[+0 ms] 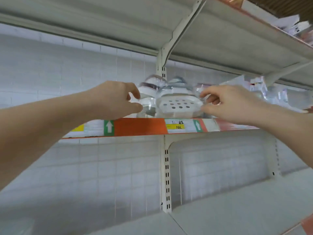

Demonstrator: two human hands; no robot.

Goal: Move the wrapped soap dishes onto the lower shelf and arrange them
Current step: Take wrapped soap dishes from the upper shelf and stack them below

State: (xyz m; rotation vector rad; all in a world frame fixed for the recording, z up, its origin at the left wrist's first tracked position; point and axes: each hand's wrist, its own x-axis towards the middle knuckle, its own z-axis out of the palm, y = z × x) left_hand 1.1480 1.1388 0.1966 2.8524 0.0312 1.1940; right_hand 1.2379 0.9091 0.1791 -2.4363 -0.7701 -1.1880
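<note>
Pinching the clear wrap of the soap dishes [171, 100] from both sides: left hand [111, 100] at the left edge, right hand [232, 104] at the right. Piled at frame centre on the orange-edged shelf [140, 127], above the lower shelf [237, 212].

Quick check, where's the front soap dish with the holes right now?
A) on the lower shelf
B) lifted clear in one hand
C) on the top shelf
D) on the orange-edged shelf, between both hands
D: the soap dish sits on the orange-edged shelf, with the left hand and right hand at its sides.
</note>
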